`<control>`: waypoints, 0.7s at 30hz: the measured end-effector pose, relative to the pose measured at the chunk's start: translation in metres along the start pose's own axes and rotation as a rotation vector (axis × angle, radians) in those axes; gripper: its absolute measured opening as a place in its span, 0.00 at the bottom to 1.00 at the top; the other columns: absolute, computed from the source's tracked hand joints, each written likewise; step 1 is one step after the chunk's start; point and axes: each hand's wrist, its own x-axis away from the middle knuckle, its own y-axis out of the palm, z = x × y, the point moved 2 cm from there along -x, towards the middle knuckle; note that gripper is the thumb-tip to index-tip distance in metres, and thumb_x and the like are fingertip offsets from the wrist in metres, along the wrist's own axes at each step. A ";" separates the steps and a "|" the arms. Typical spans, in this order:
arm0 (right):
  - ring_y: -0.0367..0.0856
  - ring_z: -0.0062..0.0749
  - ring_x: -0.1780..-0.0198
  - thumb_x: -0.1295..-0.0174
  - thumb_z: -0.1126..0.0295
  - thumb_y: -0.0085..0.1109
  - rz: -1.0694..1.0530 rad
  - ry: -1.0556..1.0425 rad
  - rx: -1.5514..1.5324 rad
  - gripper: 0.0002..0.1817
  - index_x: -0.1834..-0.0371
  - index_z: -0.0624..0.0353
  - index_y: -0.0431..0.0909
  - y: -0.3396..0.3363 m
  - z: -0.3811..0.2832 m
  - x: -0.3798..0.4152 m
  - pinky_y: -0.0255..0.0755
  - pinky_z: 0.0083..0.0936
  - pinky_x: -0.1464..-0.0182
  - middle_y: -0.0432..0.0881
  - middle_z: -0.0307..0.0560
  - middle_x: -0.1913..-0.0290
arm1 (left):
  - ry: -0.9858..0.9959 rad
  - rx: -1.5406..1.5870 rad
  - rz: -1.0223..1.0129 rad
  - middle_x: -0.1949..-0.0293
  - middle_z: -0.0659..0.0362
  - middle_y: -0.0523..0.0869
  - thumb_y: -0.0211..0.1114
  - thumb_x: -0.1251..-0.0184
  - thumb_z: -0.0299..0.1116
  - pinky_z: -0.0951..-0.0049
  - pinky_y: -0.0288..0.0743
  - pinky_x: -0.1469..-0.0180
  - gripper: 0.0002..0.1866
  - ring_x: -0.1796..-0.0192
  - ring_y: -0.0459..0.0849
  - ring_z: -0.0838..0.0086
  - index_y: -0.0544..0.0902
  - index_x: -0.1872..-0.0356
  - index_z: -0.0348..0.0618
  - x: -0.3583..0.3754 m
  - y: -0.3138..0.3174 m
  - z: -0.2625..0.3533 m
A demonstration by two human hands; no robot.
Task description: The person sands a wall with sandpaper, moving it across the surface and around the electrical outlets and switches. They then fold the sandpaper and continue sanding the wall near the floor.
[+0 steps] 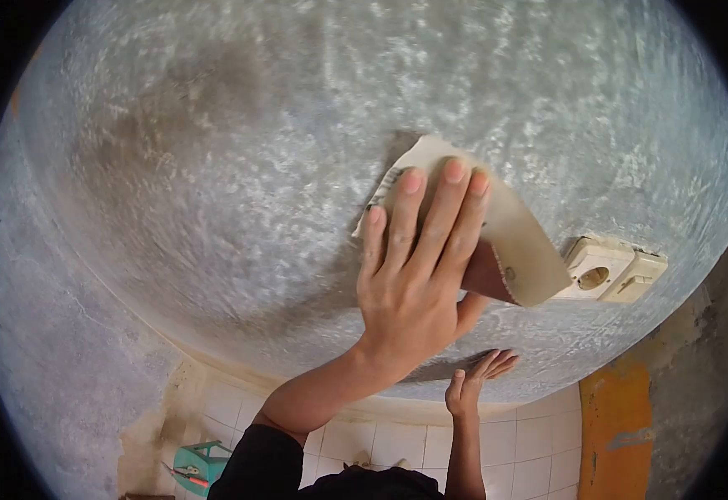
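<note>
My left hand (414, 271) lies with its fingers stretched over a sheet of sandpaper (522, 237), pressing it against the grey wall (239, 208). The sheet's pale backing faces me. Its right end curls away from the wall and shows a reddish-brown side, while the torn left edge lies near the fingertips. Lower down, my right hand (472, 385) is held up with its fingers extended and nothing in it. It is at the lower part of the wall, seemingly resting against it.
A cream power socket and switch (618, 271) are set in the wall right of the sandpaper. Below, a green plastic stool (200, 460) carries a red-handled tool (189, 477). White tiles (347, 439) cover the floor. An orange painted strip (618, 425) stands at lower right.
</note>
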 end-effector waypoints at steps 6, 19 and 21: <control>0.11 0.66 0.28 0.29 0.46 0.30 -0.001 0.015 -0.011 0.41 0.25 0.60 0.27 0.000 -0.001 0.000 0.10 0.64 0.34 0.19 0.59 0.25 | -0.088 0.019 -0.083 0.30 0.44 0.60 0.51 0.39 0.41 0.43 0.40 0.29 0.34 0.26 0.51 0.44 0.64 0.32 0.35 0.052 0.005 -0.006; 0.11 0.64 0.27 0.29 0.46 0.31 0.005 0.006 0.000 0.41 0.25 0.60 0.27 0.000 0.000 -0.001 0.10 0.63 0.34 0.18 0.58 0.24 | -0.204 0.048 -0.092 0.28 0.49 0.58 0.54 0.40 0.44 0.45 0.37 0.28 0.35 0.25 0.48 0.49 0.64 0.31 0.40 0.086 0.017 -0.013; 0.11 0.64 0.27 0.29 0.46 0.31 0.006 -0.004 0.007 0.41 0.25 0.60 0.27 -0.001 -0.001 -0.001 0.10 0.63 0.34 0.18 0.58 0.24 | -0.187 0.032 -0.072 0.28 0.48 0.58 0.54 0.41 0.43 0.44 0.40 0.28 0.35 0.25 0.48 0.48 0.65 0.31 0.39 0.087 0.018 -0.015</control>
